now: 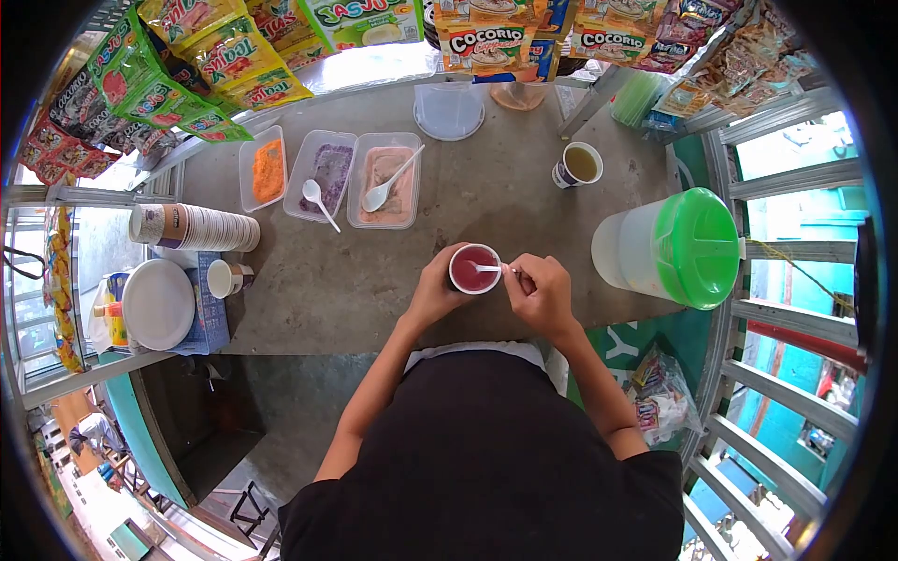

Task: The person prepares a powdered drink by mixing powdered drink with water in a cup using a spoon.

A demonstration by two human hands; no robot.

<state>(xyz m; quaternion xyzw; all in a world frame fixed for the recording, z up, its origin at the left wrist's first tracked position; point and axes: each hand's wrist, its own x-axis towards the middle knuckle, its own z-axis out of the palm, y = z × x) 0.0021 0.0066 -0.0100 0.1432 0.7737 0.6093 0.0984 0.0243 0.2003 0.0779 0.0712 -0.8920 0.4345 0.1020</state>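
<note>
Head view: left hand (432,292) fingers clasp the cup (474,269) on the counter (327,280), right hand (540,294) fingers pinch the spoon (486,268); stirring calls for slow, shallow strokes.

A cup of red drink (473,269) is gripped from its left side by the left hand (432,292) near the front edge of the counter (318,280), and a white spoon (488,269) dipped in it is pinched by the right hand (541,294). A green-lidded jug (675,248) is seen at the right edge, three powder tubs (329,176) toward the back, stacked cups (195,227) at the left edge
</note>
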